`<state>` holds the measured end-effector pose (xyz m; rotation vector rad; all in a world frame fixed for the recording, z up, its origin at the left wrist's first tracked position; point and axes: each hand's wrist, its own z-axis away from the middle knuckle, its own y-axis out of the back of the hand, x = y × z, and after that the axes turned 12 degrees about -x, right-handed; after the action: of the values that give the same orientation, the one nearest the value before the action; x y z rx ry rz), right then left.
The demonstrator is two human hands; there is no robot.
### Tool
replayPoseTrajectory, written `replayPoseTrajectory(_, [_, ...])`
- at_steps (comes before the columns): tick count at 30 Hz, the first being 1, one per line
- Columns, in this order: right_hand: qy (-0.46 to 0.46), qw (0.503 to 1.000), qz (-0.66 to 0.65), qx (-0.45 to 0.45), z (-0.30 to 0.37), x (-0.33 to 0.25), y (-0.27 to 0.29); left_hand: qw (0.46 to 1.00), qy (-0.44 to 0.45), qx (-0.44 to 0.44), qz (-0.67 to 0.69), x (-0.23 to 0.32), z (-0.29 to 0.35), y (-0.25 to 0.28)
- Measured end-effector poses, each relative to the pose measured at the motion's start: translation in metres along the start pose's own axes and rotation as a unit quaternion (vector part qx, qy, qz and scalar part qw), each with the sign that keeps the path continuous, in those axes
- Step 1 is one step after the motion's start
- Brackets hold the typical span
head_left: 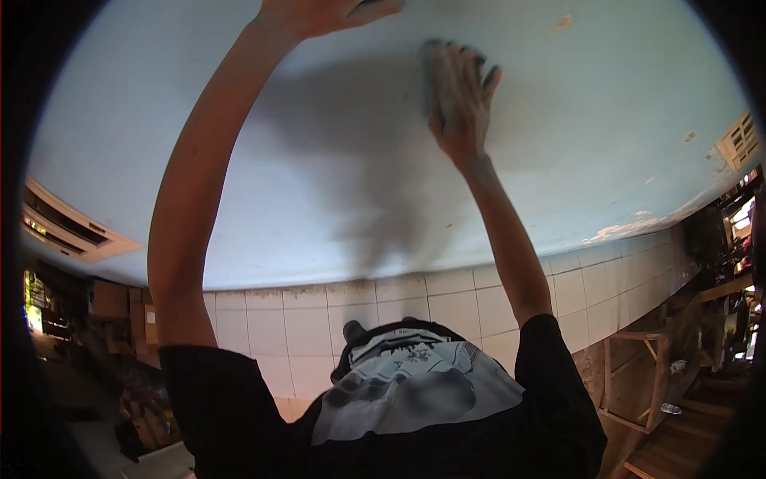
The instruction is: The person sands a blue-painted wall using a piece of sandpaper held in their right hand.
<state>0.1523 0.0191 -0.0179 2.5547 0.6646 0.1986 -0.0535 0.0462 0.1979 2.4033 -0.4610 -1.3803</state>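
Note:
Both my arms reach up to a pale blue painted wall [351,160]. At the top edge of the picture is my left hand [311,14], partly cut off, with one digit stretched out to the right along the wall; nothing shows in it. My right hand [463,108], blurred by motion, lies against the wall with its fingers pointing up. Under its palm and fingers is a dark grey flat pad [431,72], pressed to the wall. Most of the pad is hidden, so its exact kind is unclear.
White tiles [307,323] cover the area below the paint. Paint is flaking in a patch [614,231] at right. A vent frame [80,223] is at left, another vent [740,142] at far right. Cardboard boxes [120,307] stand lower left, a wooden frame [608,383] lower right.

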Motion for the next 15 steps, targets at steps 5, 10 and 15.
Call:
replayPoseTrajectory(5, [-0.007,0.996,-0.044,0.078,-0.038,-0.028,0.004,0.999,-0.011,0.040,0.001,-0.006,0.002,-0.006])
replayPoseTrajectory(10, [0.059,0.995,0.055,-0.049,0.008,-0.016,-0.013,0.999,0.007,0.053,-0.005,-0.003,0.016,-0.010])
replayPoseTrajectory(15, [-0.015,0.995,-0.026,0.099,-0.034,-0.013,0.008,0.999,-0.006,0.040,0.030,-0.001,0.022,-0.016])
